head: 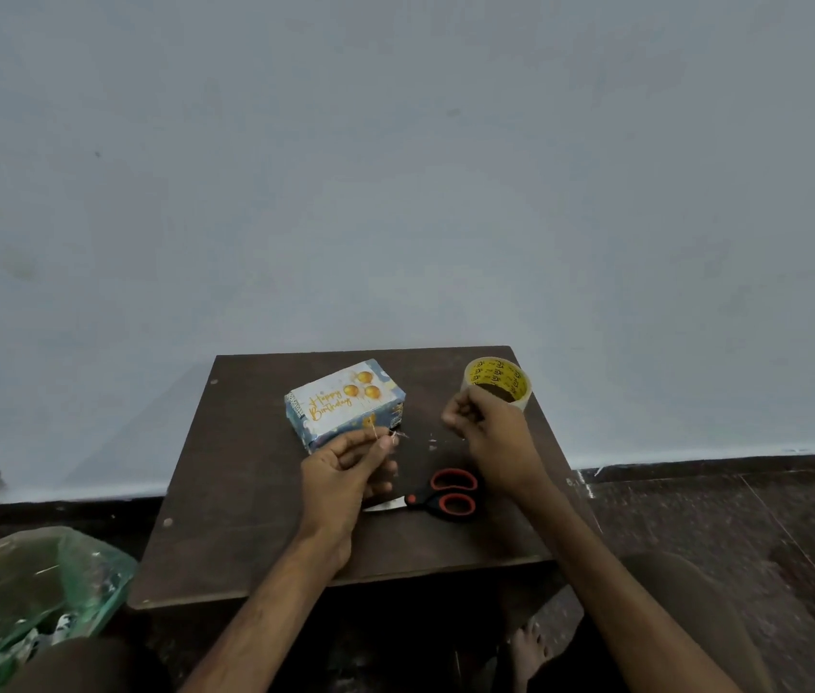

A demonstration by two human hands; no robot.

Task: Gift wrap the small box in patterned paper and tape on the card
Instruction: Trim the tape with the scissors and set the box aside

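The small box [345, 407], wrapped in blue patterned paper, lies on the dark wooden table [245, 492]. A white "Happy Birthday" card [340, 395] with gold balloons lies flat on its top. My left hand [345, 475] is just in front of the box's near right corner, and its thumb and fingers pinch a thin golden thread [379, 433]. My right hand [493, 435] hovers to the right, in front of the tape roll [498, 380]. Its fingers are curled together, and I see nothing between them.
Red-and-black scissors [448, 495] lie on the table between my forearms, blades pointing left. A green plastic bag [30, 592] with paper scraps sits on the floor at the lower left. A pale wall rises right behind the table. My bare foot [533, 652] shows below the table.
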